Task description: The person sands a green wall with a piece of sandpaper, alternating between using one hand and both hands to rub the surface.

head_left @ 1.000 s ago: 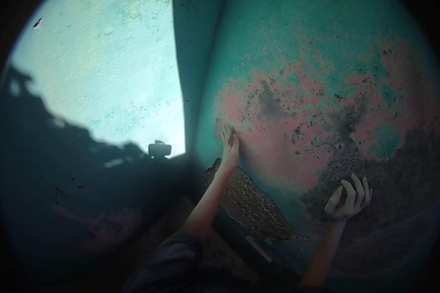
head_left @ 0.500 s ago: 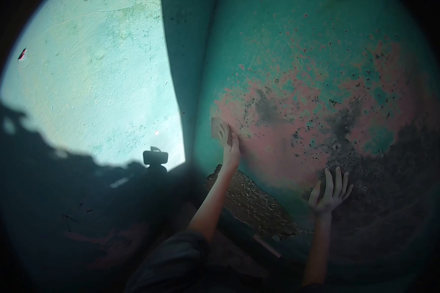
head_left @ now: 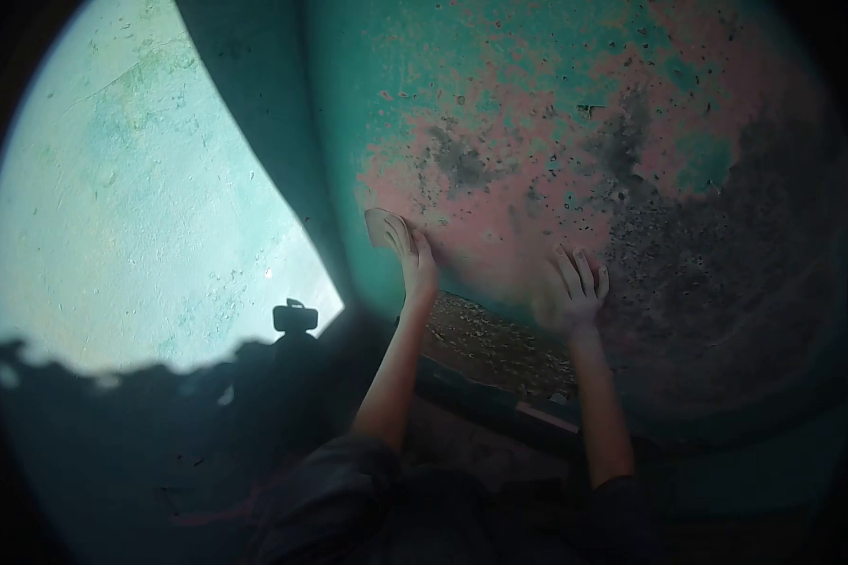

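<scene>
My left hand (head_left: pixel 413 252) presses a thin, flat brownish sheet (head_left: pixel 380 226) against the peeling wall (head_left: pixel 499 254), near the left edge of the pink patch. Its fingers lie over the sheet, and what the sheet is made of cannot be told. Farther right, my right hand (head_left: pixel 577 290) is at the wall with its fingers spread, slightly blurred, beside the dark grey area. I see nothing held in it. Between and below the hands shows a rough, brown broken strip (head_left: pixel 499 348) of the wall.
A sunlit pale turquoise wall (head_left: pixel 141 207) stands at the left, meeting the darker wall at a corner. Shadows cover its lower part, including one of a head-worn device (head_left: pixel 295 318). A small pinkish strip (head_left: pixel 547 417) lies below the broken section.
The view has shifted and tilted. My right hand has moved up and left along the wall, nearer my left hand. My left hand still presses the sheet near the same patch.
</scene>
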`<state>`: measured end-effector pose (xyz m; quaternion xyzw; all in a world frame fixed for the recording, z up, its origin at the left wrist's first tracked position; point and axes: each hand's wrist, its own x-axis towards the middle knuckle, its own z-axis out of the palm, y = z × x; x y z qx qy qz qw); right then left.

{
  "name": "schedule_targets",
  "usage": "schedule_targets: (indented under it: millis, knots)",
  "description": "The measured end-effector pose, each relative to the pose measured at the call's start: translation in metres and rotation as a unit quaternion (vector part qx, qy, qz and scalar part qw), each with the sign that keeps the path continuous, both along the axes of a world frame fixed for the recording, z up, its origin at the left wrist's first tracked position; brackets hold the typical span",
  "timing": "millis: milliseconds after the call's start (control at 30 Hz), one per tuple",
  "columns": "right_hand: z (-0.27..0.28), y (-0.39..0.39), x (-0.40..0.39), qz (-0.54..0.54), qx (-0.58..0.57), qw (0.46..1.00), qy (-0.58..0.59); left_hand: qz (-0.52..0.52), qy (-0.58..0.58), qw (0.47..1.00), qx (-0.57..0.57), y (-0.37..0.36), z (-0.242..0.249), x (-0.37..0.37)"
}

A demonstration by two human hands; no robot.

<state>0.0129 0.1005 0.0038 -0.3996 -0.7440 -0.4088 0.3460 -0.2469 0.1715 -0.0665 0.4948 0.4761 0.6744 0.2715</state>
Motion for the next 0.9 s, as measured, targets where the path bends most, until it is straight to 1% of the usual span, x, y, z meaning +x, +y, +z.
schedule_targets:
  millis: [33,67,133,167,233,267,300,367,400,467,533,600,633,700,733,800,900]
  knots:
    - [0.002,0.002,0.001,0.012,0.008,1.0,0.002,0.008,0.026,0.999,-0.02,-0.012,-0.005,0.021]
    - [0.003,0.001,0.002,-0.005,0.007,1.0,0.006,-0.011,0.053,0.998,-0.029,-0.026,-0.024,0.048]
    - [0.004,-0.008,0.005,-0.009,-0.052,0.999,-0.005,-0.093,0.077,0.991,-0.064,-0.067,-0.038,0.091]
    - [0.004,-0.013,0.013,-0.02,-0.054,0.998,-0.002,-0.104,0.079,0.989,-0.064,-0.078,-0.038,0.107]
    - [0.006,-0.023,0.036,-0.064,-0.018,0.997,0.031,-0.129,0.042,0.989,-0.055,-0.091,-0.035,0.129]
    - [0.005,-0.028,0.05,-0.091,0.017,0.993,0.067,-0.128,0.024,0.99,-0.049,-0.09,-0.034,0.131]
    - [0.006,-0.033,0.064,-0.099,0.018,0.993,0.066,-0.136,0.023,0.989,-0.047,-0.087,-0.031,0.128]
    - [0.005,-0.043,0.089,-0.149,0.054,0.977,0.14,-0.114,-0.028,0.992,-0.044,-0.076,-0.026,0.112]
    - [0.001,-0.045,0.1,-0.159,0.053,0.977,0.13,-0.118,-0.028,0.992,-0.044,-0.067,-0.026,0.108]
    - [-0.011,-0.044,0.109,-0.154,0.056,0.979,0.123,-0.093,-0.082,0.992,-0.039,-0.051,-0.03,0.107]
    - [-0.021,-0.039,0.112,-0.142,0.059,0.981,0.117,-0.043,-0.036,0.994,-0.093,-0.079,0.002,0.153]
    - [-0.026,-0.031,0.112,-0.163,0.109,0.976,0.098,-0.105,-0.019,0.99,-0.091,-0.11,0.007,0.206]
    - [-0.028,-0.031,0.113,-0.157,0.109,0.977,0.098,-0.133,-0.008,0.99,-0.054,-0.125,0.005,0.225]
    - [-0.029,-0.03,0.119,-0.148,0.121,0.978,0.082,-0.151,-0.013,0.988,-0.028,-0.132,0.0,0.232]
    - [-0.027,-0.026,0.121,-0.141,0.123,0.979,0.081,-0.145,-0.014,0.989,-0.025,-0.123,0.007,0.225]
    - [-0.031,-0.029,0.12,-0.141,0.122,0.979,0.086,-0.081,-0.022,0.996,-0.037,-0.106,0.014,0.196]
    - [-0.024,-0.034,0.116,-0.116,0.115,0.983,0.083,-0.051,-0.037,0.997,-0.042,-0.092,0.016,0.18]
